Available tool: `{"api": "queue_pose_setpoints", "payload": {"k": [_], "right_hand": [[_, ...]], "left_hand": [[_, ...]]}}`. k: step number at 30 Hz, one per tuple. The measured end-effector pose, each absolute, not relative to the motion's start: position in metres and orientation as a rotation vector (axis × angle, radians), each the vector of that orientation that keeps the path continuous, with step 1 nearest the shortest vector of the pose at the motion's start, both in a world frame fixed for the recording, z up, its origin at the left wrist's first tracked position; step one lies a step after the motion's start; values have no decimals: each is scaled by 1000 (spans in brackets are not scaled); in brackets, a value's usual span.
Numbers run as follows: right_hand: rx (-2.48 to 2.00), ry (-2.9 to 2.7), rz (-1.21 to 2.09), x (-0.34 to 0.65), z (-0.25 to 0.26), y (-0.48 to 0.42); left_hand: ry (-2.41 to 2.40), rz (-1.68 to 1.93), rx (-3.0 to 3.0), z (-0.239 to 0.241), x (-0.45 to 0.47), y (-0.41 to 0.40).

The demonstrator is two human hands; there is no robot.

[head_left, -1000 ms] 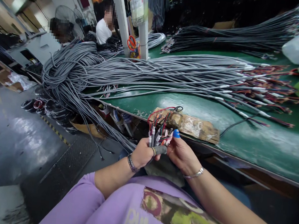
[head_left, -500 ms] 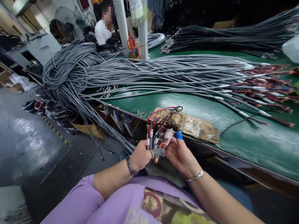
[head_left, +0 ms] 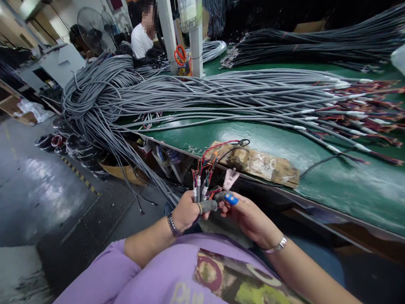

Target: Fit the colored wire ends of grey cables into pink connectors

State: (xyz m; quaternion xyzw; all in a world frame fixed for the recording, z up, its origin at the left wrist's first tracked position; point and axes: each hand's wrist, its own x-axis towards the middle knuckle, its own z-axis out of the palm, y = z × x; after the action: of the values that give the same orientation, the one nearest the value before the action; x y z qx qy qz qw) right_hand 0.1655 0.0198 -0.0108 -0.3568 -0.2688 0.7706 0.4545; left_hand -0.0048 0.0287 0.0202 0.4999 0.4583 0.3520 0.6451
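Observation:
My left hand point(head_left: 188, 212) is wrapped round several grey cables point(head_left: 199, 192) held upright, its thumb in a dark grey finger cover. Stripped red, green and orange wires point(head_left: 206, 169) fan out from the white-banded cable ends. Close on the right, my right hand point(head_left: 244, 216) is closed, its thumb in a blue cover point(head_left: 231, 199) pressed against a dark-covered fingertip. Orange and red wires point(head_left: 215, 191) run to that pinch; the exact contact is partly hidden. A pale pink forked piece point(head_left: 231, 178) stands just above these fingers; its kind is unclear.
A worn wooden block point(head_left: 272, 170) lies along the edge of the green bench point(head_left: 327, 182), with a thin black cable. Behind it stretches a big bundle of grey cables point(head_left: 193, 89). Black cables point(head_left: 314, 43) lie farther back. A person point(head_left: 141, 38) sits beyond the post point(head_left: 197, 47).
My right hand's raised thumb has folded down against its fingers at the wires. The pink piece now shows its forked shape. Both hands have shifted slightly left and down in view.

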Motion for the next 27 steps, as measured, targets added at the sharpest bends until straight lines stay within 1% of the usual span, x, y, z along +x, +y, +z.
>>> {"api": "queue_pose_setpoints", "payload": {"k": [4,7,12,17,22,27], "right_hand": [[-1040,-921,1761,159,9,16],[-1080,-1037,1701,157,15,15],[-1083,-927,1751,171,8,21],[-1128,-661,1569,201,0,27],[-1103,-675,1763,198,-9,13],[-1151,-618,1756,195,-20,7]], "left_hand": [[1042,770,1202,20,-5,25],[1027,754,1238,21,-5,24],[1032,756,1217,26,-6,24],[1058,766,1161,22,-8,23],[1052,783,1138,19,-6,24],[1065,791,1051,24,-3,27]]}}
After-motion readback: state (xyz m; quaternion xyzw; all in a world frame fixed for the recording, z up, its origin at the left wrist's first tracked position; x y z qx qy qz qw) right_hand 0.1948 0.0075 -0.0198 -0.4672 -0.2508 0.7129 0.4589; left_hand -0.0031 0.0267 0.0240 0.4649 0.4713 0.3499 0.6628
